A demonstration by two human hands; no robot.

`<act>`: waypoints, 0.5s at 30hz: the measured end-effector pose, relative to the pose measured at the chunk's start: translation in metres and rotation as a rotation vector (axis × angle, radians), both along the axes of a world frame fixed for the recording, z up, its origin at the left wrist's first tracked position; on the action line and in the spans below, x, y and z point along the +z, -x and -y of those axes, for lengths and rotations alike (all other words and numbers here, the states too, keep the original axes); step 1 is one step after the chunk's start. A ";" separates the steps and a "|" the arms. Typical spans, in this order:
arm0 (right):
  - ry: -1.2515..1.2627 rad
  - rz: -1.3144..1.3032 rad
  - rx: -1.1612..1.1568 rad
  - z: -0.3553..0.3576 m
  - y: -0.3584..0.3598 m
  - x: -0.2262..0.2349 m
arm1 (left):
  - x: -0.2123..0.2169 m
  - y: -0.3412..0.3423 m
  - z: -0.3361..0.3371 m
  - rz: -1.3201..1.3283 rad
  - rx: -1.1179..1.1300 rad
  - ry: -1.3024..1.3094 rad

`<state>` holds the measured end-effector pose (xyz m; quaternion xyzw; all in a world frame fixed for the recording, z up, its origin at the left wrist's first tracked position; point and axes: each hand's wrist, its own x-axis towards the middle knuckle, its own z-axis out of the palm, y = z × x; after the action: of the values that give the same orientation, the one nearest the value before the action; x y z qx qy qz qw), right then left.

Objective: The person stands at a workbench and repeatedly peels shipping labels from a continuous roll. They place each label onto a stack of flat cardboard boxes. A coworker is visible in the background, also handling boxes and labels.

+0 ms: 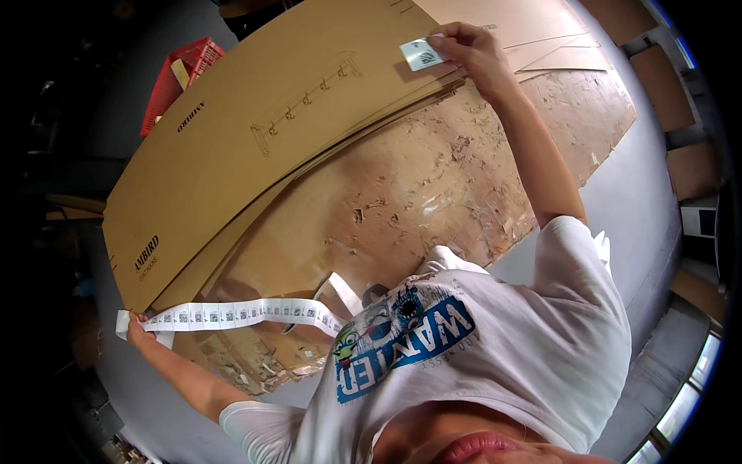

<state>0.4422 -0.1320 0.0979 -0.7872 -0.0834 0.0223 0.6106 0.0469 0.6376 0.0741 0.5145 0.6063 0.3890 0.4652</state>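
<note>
Two hands busy: R hand (470,46) pinches label (422,54) on cardboard sheet (255,131); L hand (139,331) grips label strip (232,314).

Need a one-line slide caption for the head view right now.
Right hand presses a white label onto a flat cardboard sheet; left hand holds a label strip.

Your right hand (471,48) extends to upper frame, fingers pinched; your left hand (139,331) reaches lower left, grip closed.

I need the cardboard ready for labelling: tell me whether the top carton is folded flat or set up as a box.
Folded flat. The top carton lies as one thin sheet on a stack of other sheets, no walls raised.
</note>
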 end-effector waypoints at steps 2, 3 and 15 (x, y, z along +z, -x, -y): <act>0.118 0.007 0.046 -0.009 -0.018 -0.002 | -0.005 0.004 -0.003 0.018 0.002 0.027; 0.144 0.010 0.066 -0.010 -0.032 -0.010 | -0.009 0.007 -0.005 0.024 -0.002 0.044; 0.372 -0.107 0.105 -0.039 -0.062 -0.036 | -0.011 0.012 -0.023 -0.069 -0.032 0.121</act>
<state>0.5046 -0.0930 0.0614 -0.8788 -0.0860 0.1109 0.4560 0.0351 0.6602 0.0636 0.5082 0.6362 0.3263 0.4802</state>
